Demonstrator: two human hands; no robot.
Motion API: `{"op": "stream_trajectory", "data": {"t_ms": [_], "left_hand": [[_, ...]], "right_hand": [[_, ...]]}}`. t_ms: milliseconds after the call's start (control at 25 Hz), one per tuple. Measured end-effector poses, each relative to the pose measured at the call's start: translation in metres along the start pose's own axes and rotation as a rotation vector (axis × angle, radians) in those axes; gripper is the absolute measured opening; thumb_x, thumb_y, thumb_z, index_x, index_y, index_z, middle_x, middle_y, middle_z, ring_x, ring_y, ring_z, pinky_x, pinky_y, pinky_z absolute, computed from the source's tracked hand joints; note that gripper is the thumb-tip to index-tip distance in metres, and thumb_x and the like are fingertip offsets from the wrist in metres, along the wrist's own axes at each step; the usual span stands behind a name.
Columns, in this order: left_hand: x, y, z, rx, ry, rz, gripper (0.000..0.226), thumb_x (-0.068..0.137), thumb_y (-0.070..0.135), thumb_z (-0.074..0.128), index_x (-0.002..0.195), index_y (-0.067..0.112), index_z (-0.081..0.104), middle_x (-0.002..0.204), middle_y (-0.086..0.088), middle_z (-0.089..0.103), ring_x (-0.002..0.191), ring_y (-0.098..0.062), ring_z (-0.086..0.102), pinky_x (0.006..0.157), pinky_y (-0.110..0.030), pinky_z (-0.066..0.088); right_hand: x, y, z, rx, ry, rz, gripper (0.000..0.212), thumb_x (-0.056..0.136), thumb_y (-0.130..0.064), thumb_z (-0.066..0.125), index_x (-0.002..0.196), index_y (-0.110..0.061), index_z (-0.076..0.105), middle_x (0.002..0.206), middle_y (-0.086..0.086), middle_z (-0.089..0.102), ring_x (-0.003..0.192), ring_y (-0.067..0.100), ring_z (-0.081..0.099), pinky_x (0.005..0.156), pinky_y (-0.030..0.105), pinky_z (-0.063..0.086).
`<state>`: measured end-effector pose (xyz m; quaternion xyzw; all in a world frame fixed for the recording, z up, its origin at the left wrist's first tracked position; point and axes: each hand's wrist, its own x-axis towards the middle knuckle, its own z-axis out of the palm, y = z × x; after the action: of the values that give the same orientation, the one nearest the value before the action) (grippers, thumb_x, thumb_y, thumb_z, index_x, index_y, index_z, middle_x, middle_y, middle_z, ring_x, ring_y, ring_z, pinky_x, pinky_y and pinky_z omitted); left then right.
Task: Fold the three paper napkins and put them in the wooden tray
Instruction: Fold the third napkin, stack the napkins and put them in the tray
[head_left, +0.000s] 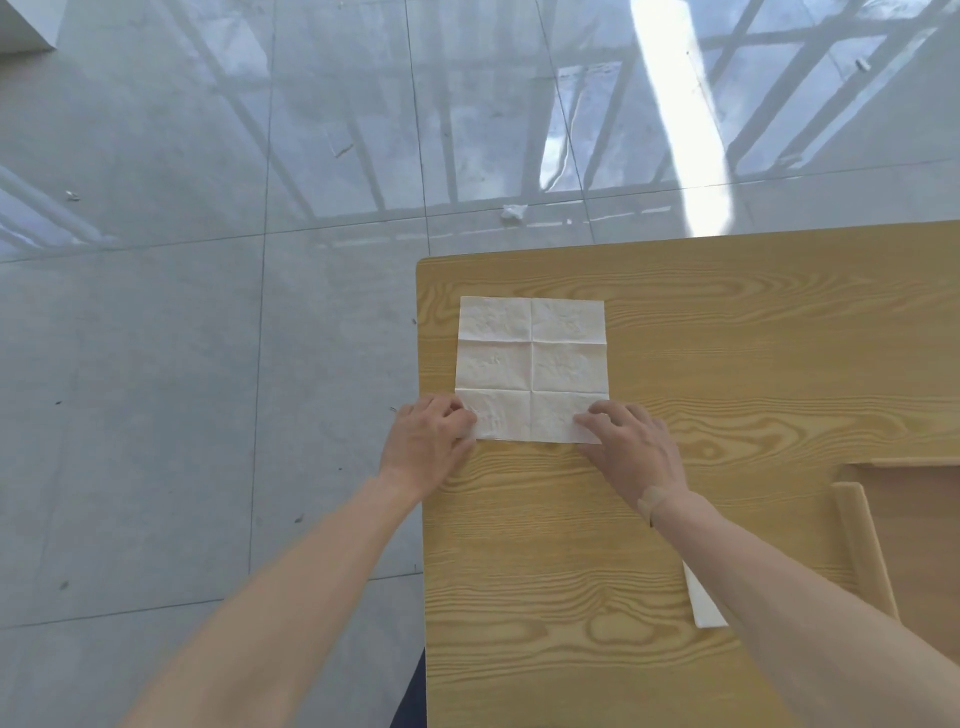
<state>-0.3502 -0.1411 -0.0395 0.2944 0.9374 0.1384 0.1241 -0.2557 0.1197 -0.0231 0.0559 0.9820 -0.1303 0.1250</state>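
Note:
A white paper napkin (532, 364) lies spread flat near the table's left edge, creased into six panels. My left hand (426, 441) pinches its near left corner. My right hand (631, 449) grips its near right corner, fingers on the paper. The wooden tray (860, 540) shows at the right edge, only its left rim and part of its floor in view. Another white napkin (704, 605) peeks out beside the tray, mostly hidden under my right forearm.
The wooden table (571, 571) ends just left of the napkin, with its far edge a little beyond it. Below lies a glossy grey tiled floor (208, 364) with a crumpled scrap of paper (514, 211) on it.

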Motion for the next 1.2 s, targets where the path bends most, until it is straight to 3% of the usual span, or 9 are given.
{"op": "stream_trajectory", "data": {"t_ms": [280,400,600,800,920,1040,1200], "left_hand": [[-0.009,-0.001,0.006,0.031,0.127,0.128,0.013,0.089,0.026,0.068,0.082,0.015,0.069,0.089,-0.001,0.065,0.081,-0.023,0.061,0.069,-0.038,0.049],[-0.019,0.005,0.008,-0.051,0.134,0.094,0.008,0.088,0.021,0.068,0.084,0.014,0.069,0.091,0.000,0.066,0.083,-0.021,0.062,0.066,-0.037,0.053],[-0.032,0.016,0.005,-0.198,0.126,0.021,0.005,0.088,0.017,0.069,0.084,0.018,0.065,0.086,0.007,0.066,0.079,-0.014,0.059,0.065,-0.028,0.050],[-0.044,0.017,-0.003,-0.206,0.101,0.033,0.004,0.089,0.021,0.067,0.086,0.021,0.064,0.083,0.010,0.066,0.077,-0.009,0.057,0.063,-0.020,0.042],[-0.050,0.015,-0.004,-0.168,0.095,0.072,0.005,0.088,0.018,0.068,0.087,0.020,0.064,0.081,0.009,0.066,0.072,-0.012,0.058,0.060,-0.023,0.046],[-0.057,0.008,-0.001,-0.112,0.098,0.154,0.015,0.083,0.010,0.072,0.094,0.018,0.066,0.083,0.005,0.069,0.073,-0.016,0.062,0.062,-0.033,0.053],[-0.063,0.005,-0.002,-0.062,0.102,0.205,0.032,0.073,0.002,0.075,0.100,0.017,0.068,0.086,0.005,0.069,0.078,-0.017,0.065,0.064,-0.031,0.053]], "right_hand": [[-0.009,0.007,0.011,-0.060,0.207,-0.190,0.008,0.085,-0.019,0.074,0.092,-0.015,0.072,0.097,0.002,0.071,0.088,0.029,0.064,0.071,0.042,0.051],[-0.020,0.009,0.017,-0.024,0.221,-0.185,0.013,0.081,-0.020,0.077,0.092,-0.017,0.071,0.098,0.000,0.069,0.088,0.026,0.063,0.071,0.040,0.050],[-0.034,0.007,0.019,-0.004,0.092,-0.125,0.049,0.068,-0.041,0.083,0.109,-0.021,0.067,0.106,-0.001,0.066,0.097,0.025,0.061,0.078,0.043,0.051],[-0.044,0.007,0.023,-0.013,0.205,-0.139,0.021,0.077,-0.019,0.078,0.096,-0.019,0.070,0.098,0.000,0.067,0.088,0.026,0.061,0.074,0.040,0.048],[-0.050,0.008,0.023,-0.007,0.257,-0.179,0.003,0.085,-0.017,0.073,0.087,-0.018,0.070,0.094,-0.001,0.069,0.084,0.025,0.062,0.072,0.037,0.047],[-0.054,0.006,0.018,0.057,0.249,-0.192,0.002,0.086,-0.017,0.071,0.086,-0.018,0.069,0.090,-0.004,0.069,0.086,0.023,0.064,0.072,0.037,0.047],[-0.053,0.000,0.008,0.157,0.207,-0.136,0.005,0.086,-0.018,0.069,0.088,-0.020,0.065,0.085,-0.009,0.069,0.088,0.019,0.063,0.073,0.034,0.046]]}}
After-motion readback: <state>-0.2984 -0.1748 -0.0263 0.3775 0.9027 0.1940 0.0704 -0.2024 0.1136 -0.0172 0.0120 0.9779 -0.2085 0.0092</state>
